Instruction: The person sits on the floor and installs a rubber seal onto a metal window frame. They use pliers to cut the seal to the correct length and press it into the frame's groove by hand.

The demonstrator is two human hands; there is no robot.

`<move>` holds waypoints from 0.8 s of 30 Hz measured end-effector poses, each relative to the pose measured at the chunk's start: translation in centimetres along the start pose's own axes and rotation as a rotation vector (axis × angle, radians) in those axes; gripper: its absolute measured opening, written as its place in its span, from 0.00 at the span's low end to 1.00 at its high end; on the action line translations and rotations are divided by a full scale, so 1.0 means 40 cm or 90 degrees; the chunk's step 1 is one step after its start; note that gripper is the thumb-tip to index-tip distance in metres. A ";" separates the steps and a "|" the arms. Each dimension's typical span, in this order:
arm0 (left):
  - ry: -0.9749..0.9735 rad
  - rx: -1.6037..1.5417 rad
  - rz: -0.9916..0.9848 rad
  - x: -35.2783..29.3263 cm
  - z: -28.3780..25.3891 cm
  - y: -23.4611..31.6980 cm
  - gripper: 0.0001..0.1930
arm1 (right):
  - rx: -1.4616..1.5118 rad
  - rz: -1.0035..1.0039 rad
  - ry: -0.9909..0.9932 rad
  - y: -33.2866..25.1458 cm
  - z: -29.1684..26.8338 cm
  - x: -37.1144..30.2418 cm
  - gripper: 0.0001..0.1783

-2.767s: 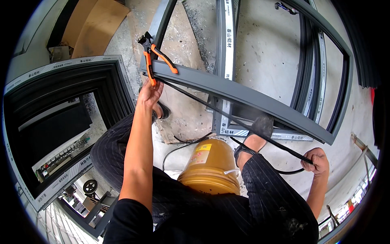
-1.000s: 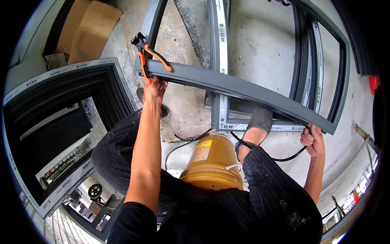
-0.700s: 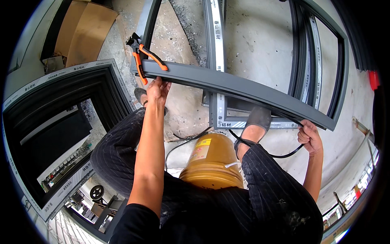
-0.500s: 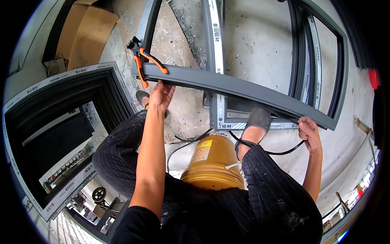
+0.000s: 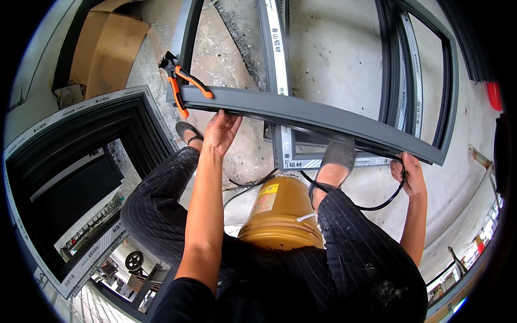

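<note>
A long dark grey window frame bar (image 5: 318,116) runs across in front of me. A thin black rubber strip (image 5: 371,208) lies along its near edge and loops down past my right hand. My left hand (image 5: 219,134) is palm up at the bar's near edge, its curled fingers on the strip; the fingertips are partly hidden. Near the bar's right end, my right hand (image 5: 411,173) is closed around the strip. Pliers with orange and black handles (image 5: 189,83) rest on the bar's left end, handles apart.
A yellow-brown bucket (image 5: 280,212) stands between my legs. To the left is another dark frame (image 5: 91,102) with white protective tape. Cardboard (image 5: 116,54) leans at the back left. My right shoe (image 5: 340,153) is just under the bar. Grey debris litters the floor beyond.
My left hand has slid slightly right along the bar's edge. My right hand remains near the right end, its fingers turned a little. The view has shifted slightly.
</note>
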State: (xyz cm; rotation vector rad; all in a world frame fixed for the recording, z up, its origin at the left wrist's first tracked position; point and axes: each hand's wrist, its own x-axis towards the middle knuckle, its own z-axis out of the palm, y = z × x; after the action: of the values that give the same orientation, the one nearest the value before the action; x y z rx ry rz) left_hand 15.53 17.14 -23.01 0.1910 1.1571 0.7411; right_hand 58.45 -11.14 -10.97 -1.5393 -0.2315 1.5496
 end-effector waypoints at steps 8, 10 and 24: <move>0.149 0.094 0.063 0.021 0.040 -0.040 0.10 | 0.104 0.025 -0.099 0.009 0.004 -0.002 0.27; 0.118 0.069 0.032 0.005 0.047 -0.036 0.10 | 0.121 0.038 -0.083 0.020 -0.001 0.004 0.27; 0.042 0.078 -0.032 -0.042 0.104 -0.112 0.09 | 0.114 0.132 0.029 0.041 0.003 0.026 0.27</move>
State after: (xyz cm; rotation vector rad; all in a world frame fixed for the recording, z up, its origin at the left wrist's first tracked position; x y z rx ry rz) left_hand 20.79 13.68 -22.27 0.2404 1.2676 0.6358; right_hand 57.78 -11.31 -12.78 -1.4915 0.0953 1.6448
